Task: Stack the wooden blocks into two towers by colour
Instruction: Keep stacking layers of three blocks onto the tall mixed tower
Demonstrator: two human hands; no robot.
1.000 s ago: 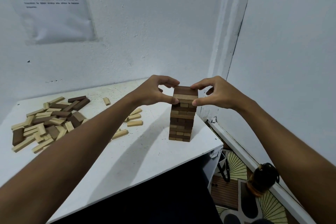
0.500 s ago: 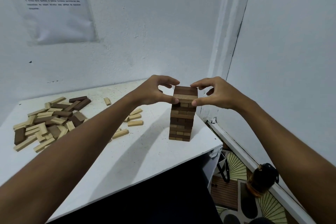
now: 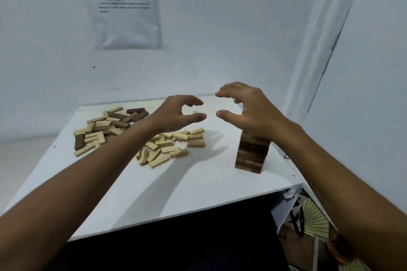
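White walls meet in a corner behind a white worktop [image 3: 198, 189], with a printed sheet [image 3: 126, 4] fixed on the wall at upper left. Loose light and dark wooden blocks [image 3: 123, 132] lie scattered across the worktop's left and middle, and the left hand [image 3: 176, 113] hangs above them, open and curled, holding nothing. Further right the right hand [image 3: 248, 109] is open too, fingers spread and empty, in front of the top of 1 block tower [image 3: 252, 154] near the worktop's right edge.
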